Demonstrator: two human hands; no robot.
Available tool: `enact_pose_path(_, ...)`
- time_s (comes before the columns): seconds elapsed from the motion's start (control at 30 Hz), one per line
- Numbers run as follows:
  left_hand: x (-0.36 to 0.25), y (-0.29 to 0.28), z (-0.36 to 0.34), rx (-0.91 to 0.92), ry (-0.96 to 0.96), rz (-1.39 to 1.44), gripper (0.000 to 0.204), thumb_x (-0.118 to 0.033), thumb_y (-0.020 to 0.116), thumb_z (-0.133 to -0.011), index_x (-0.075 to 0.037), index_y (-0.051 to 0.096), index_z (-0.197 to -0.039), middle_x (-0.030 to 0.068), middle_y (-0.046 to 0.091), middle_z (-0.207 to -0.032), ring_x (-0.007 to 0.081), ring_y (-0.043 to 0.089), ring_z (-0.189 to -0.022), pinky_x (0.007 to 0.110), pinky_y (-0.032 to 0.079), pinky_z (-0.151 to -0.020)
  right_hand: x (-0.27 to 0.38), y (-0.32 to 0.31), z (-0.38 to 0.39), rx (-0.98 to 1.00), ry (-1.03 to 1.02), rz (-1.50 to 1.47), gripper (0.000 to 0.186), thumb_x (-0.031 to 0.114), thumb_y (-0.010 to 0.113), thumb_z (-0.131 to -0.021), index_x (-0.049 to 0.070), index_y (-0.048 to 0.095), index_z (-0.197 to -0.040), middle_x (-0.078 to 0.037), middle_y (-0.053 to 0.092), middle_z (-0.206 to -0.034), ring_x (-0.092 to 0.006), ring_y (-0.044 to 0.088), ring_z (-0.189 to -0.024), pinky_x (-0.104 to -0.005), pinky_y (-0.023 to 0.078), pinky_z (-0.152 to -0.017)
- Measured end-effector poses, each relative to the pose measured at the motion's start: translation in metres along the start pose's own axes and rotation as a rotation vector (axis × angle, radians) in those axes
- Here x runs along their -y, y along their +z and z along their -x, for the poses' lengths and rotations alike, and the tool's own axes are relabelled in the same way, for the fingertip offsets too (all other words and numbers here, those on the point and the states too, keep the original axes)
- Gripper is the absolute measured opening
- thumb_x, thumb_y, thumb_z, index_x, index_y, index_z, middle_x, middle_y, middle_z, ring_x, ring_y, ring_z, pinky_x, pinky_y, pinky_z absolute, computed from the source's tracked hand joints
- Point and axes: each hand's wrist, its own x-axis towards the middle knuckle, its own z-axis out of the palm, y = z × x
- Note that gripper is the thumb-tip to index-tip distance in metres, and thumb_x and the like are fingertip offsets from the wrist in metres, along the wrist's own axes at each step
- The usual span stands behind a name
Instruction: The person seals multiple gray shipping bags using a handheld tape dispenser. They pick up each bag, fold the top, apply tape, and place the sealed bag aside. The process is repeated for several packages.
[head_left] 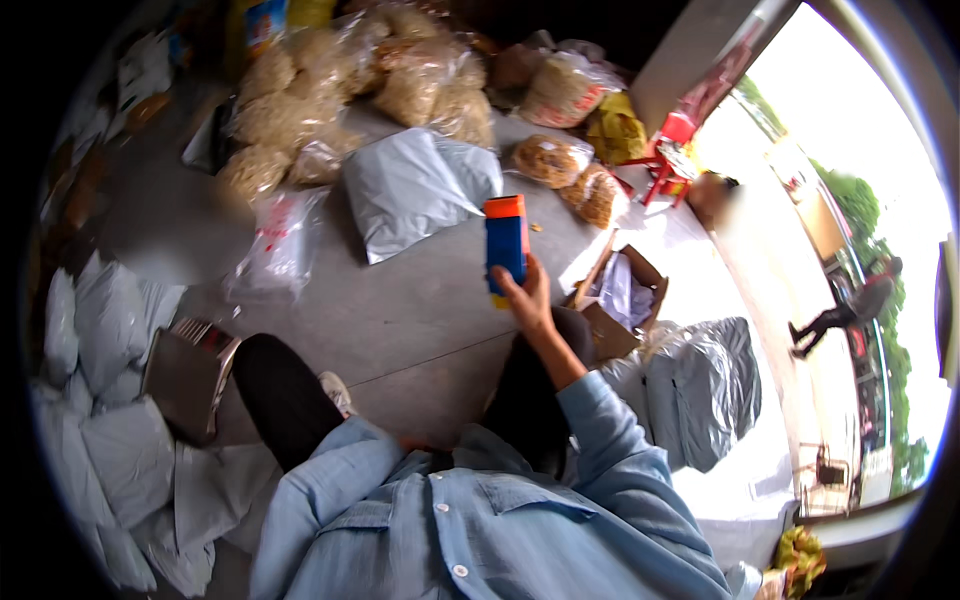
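Note:
My right hand (530, 297) is raised in front of me, its fingers wrapped round a boxy blue handheld device with an orange end (507, 238). A bit of yellow shows at the device's lower end; its exact kind is unclear. Beyond it, a large grey plastic mailing bag (415, 185) lies on the floor. My left arm is bent across my lap, and only a sliver of my left hand (418, 443) seems to show past the cuff. Its fingers are hidden.
Clear bags of pale dry food (300, 110) are heaped at the back. An open cardboard box (622, 300) and grey wrapped parcels (705, 390) stand right. More grey parcels (125, 440) pile up left, beside a dark metallic box (188, 380). A red stool (665, 165) stands near the doorway; a person (850, 300) walks outside.

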Motion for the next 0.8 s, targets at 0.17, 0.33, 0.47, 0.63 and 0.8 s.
enact_pose_path(0.17,-0.006,-0.013,0.004,-0.081,0.078,0.084,0.037,-0.024,0.05,-0.088,-0.005,0.05,-0.12,0.012,0.058,-0.11,0.0258,0.056,-0.102,0.038,0.041,-0.09,0.05,0.028,0.072,0.134,0.032,-0.111,0.042,0.017,0.065,-0.081,-0.001,0.043,-0.113,-0.011,0.06,-0.095,-0.0165,0.06,-0.086,-0.0283,0.047,-0.077)
enact_pose_path(0.33,-0.02,-0.024,0.015,-0.16,0.169,0.186,0.037,-0.022,0.05,-0.089,-0.005,0.049,-0.121,0.0126,0.058,-0.111,0.0265,0.055,-0.104,0.038,0.04,-0.091,0.103,0.043,0.122,0.213,0.05,-0.082,0.048,0.022,0.069,-0.076,-0.001,0.046,-0.111,-0.006,0.055,-0.09,-0.0102,0.052,-0.078,-0.0238,0.043,-0.07)
enact_pose_path(0.47,-0.033,-0.041,0.04,-0.228,0.26,0.253,0.036,-0.02,0.049,-0.089,-0.004,0.048,-0.122,0.013,0.058,-0.112,0.0271,0.055,-0.105,0.038,0.04,-0.092,0.112,0.044,0.131,0.249,-0.072,-0.039,0.049,0.025,0.07,-0.074,-0.002,0.046,-0.108,-0.006,0.052,-0.086,-0.0104,0.049,-0.076,-0.0242,0.042,-0.067)
enact_pose_path(0.63,-0.089,-0.113,0.138,-0.182,0.279,0.033,0.038,-0.015,0.052,-0.087,-0.002,0.047,-0.122,0.0128,0.058,-0.112,0.0253,0.054,-0.106,0.036,0.041,-0.091,0.123,0.039,0.12,0.222,-0.079,-0.132,0.05,0.026,0.07,-0.074,-0.002,0.045,-0.106,-0.006,0.051,-0.086,-0.0118,0.049,-0.078,-0.0255,0.042,-0.069)
enact_pose_path(0.8,-0.081,-0.176,0.163,-0.18,0.272,0.209,0.036,-0.01,0.053,-0.087,-0.001,0.048,-0.121,0.0137,0.058,-0.107,0.0178,0.055,-0.1,0.029,0.043,-0.086,0.124,0.047,0.097,0.133,-0.047,-0.204,0.043,0.016,0.071,-0.072,-0.002,0.046,-0.102,-0.007,0.055,-0.082,-0.0091,0.051,-0.076,-0.0233,0.043,-0.067)
